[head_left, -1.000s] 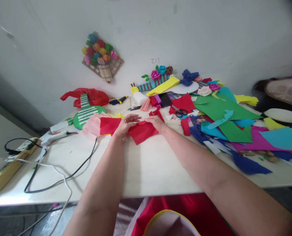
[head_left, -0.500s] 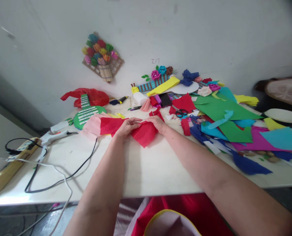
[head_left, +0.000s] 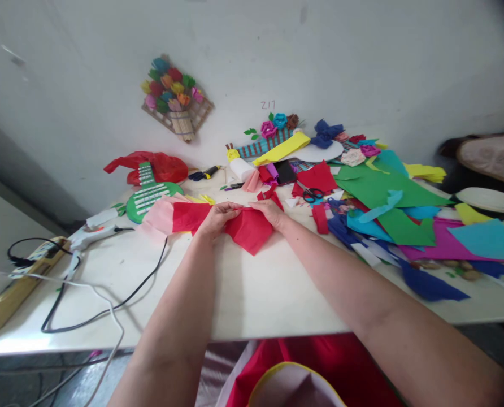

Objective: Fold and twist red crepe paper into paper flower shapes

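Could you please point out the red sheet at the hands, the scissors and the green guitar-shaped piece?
Red sheet [head_left: 251,230], head view: on its broad lower part.
Scissors [head_left: 312,194], head view: on the black handles.
Green guitar-shaped piece [head_left: 152,198], head view: on its striped body.

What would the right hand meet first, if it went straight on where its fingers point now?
Apart from the red paper it touches, the right hand would probably meet the left hand first; exact depth is unclear.

Forearms [head_left: 171,316] are bare; the red garment [head_left: 353,367] has yellow trim [head_left: 288,363].
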Demonstrator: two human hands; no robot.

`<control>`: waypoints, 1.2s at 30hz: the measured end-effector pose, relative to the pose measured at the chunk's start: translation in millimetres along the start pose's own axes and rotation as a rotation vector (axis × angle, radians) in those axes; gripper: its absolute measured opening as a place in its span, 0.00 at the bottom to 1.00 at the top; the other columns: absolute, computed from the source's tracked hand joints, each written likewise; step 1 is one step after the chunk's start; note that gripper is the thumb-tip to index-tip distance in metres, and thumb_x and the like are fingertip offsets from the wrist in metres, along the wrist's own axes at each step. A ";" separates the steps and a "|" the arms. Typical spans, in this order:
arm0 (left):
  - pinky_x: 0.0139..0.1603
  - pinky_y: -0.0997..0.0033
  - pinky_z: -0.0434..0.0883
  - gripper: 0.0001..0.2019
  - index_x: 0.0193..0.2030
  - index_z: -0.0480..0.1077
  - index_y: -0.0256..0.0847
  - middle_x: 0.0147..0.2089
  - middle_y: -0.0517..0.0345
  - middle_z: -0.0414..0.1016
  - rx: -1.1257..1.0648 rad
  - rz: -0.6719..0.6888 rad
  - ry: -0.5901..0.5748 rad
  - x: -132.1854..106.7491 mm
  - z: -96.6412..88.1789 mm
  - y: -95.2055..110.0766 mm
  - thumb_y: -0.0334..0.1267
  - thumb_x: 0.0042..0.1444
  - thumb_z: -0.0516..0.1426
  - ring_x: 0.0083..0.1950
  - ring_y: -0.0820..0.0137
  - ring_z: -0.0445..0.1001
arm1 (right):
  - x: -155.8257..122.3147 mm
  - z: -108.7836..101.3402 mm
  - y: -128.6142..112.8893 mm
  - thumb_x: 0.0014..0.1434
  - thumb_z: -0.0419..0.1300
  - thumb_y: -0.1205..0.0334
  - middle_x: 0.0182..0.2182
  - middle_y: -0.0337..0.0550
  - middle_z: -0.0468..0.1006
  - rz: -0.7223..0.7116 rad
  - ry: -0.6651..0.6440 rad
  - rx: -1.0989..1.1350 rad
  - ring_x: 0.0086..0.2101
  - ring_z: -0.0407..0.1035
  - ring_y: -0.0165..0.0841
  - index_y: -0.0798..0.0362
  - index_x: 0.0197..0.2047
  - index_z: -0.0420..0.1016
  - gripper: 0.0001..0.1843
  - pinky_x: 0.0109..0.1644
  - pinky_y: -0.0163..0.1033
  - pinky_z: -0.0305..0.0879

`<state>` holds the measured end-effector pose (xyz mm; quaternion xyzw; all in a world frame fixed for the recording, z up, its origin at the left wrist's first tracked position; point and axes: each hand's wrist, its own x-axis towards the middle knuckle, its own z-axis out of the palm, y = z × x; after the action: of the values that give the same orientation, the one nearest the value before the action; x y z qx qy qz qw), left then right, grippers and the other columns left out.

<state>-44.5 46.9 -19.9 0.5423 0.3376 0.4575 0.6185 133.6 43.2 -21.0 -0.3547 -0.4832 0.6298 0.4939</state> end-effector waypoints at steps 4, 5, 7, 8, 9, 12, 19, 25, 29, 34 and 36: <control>0.32 0.72 0.70 0.16 0.34 0.72 0.35 0.29 0.57 0.76 -0.016 -0.010 0.008 -1.6 2.3 1.4 0.36 0.35 0.67 0.28 0.71 0.74 | 1.1 -1.3 1.1 0.44 0.63 0.56 0.22 0.40 0.76 0.008 -0.011 0.005 0.24 0.69 0.32 0.56 0.25 0.73 0.11 0.33 0.39 0.63; 0.31 0.73 0.70 0.16 0.33 0.72 0.36 0.29 0.57 0.76 -0.017 -0.010 0.012 -1.9 2.5 1.8 0.36 0.35 0.67 0.28 0.71 0.74 | 1.7 -1.5 1.6 0.44 0.63 0.56 0.22 0.40 0.76 0.005 -0.016 0.010 0.24 0.69 0.32 0.56 0.26 0.74 0.11 0.33 0.39 0.64; 0.31 0.74 0.69 0.15 0.33 0.72 0.36 0.28 0.58 0.76 -0.008 -0.011 0.022 -2.3 2.6 2.5 0.37 0.36 0.67 0.28 0.72 0.73 | 2.3 -1.3 2.2 0.44 0.63 0.56 0.23 0.40 0.76 0.000 -0.021 0.024 0.25 0.69 0.32 0.56 0.27 0.74 0.11 0.34 0.39 0.64; 0.30 0.75 0.69 0.15 0.32 0.72 0.36 0.27 0.58 0.76 -0.001 -0.015 0.026 -2.4 2.5 3.0 0.37 0.36 0.67 0.27 0.73 0.73 | 2.1 -0.9 2.1 0.44 0.63 0.56 0.23 0.40 0.76 0.000 -0.020 0.033 0.25 0.69 0.32 0.56 0.27 0.74 0.11 0.34 0.39 0.64; 0.29 0.76 0.68 0.15 0.32 0.71 0.36 0.27 0.59 0.75 0.009 -0.021 0.029 -2.5 2.3 3.3 0.38 0.37 0.66 0.26 0.74 0.72 | 1.7 -0.2 1.7 0.44 0.63 0.56 0.23 0.40 0.76 0.000 -0.021 0.042 0.26 0.70 0.32 0.55 0.27 0.74 0.11 0.34 0.39 0.64; 0.24 0.78 0.65 0.13 0.28 0.70 0.36 0.24 0.60 0.73 0.032 -0.046 0.030 -2.3 1.8 4.0 0.42 0.39 0.65 0.23 0.76 0.70 | -0.9 1.9 0.3 0.44 0.63 0.54 0.24 0.40 0.76 -0.007 -0.049 0.032 0.26 0.69 0.32 0.55 0.27 0.74 0.12 0.34 0.38 0.63; 0.20 0.78 0.59 0.16 0.26 0.67 0.38 0.20 0.62 0.70 0.036 -0.022 0.122 -1.1 1.8 3.7 0.47 0.39 0.65 0.19 0.77 0.65 | -1.8 1.3 1.0 0.40 0.65 0.51 0.18 0.36 0.70 -0.069 -0.061 -0.192 0.23 0.64 0.30 0.54 0.20 0.68 0.16 0.27 0.35 0.57; 0.20 0.78 0.60 0.17 0.26 0.67 0.38 0.19 0.63 0.70 0.051 0.038 0.269 -0.7 1.8 4.6 0.48 0.37 0.65 0.19 0.77 0.65 | 8.5 -3.8 7.9 0.39 0.66 0.54 0.17 0.35 0.69 -0.127 0.007 -0.180 0.24 0.64 0.29 0.54 0.20 0.68 0.14 0.29 0.35 0.59; 0.20 0.78 0.62 0.17 0.27 0.67 0.37 0.19 0.62 0.70 0.036 0.061 0.310 -0.2 3.6 5.3 0.47 0.37 0.65 0.20 0.76 0.67 | 13.6 -6.7 12.4 0.39 0.66 0.55 0.19 0.35 0.71 -0.129 0.015 -0.145 0.24 0.65 0.29 0.54 0.22 0.70 0.13 0.31 0.36 0.60; 0.25 0.76 0.67 0.19 0.33 0.69 0.37 0.23 0.60 0.73 0.014 0.079 0.275 -0.8 4.2 6.3 0.45 0.37 0.65 0.23 0.74 0.70 | 16.1 -7.7 14.8 0.38 0.67 0.54 0.20 0.36 0.73 -0.120 0.025 -0.115 0.24 0.66 0.28 0.55 0.22 0.69 0.14 0.31 0.35 0.61; 0.28 0.74 0.68 0.23 0.43 0.69 0.39 0.25 0.60 0.74 0.010 0.101 0.235 -1.5 3.5 6.6 0.44 0.38 0.65 0.25 0.73 0.71 | 15.5 -7.0 14.2 0.38 0.67 0.55 0.20 0.36 0.73 -0.120 0.033 -0.088 0.24 0.66 0.29 0.55 0.23 0.70 0.14 0.32 0.36 0.62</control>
<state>-43.2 44.2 -12.9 0.5043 0.3824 0.5469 0.5481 132.1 59.3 -36.1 -0.3568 -0.5227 0.5715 0.5224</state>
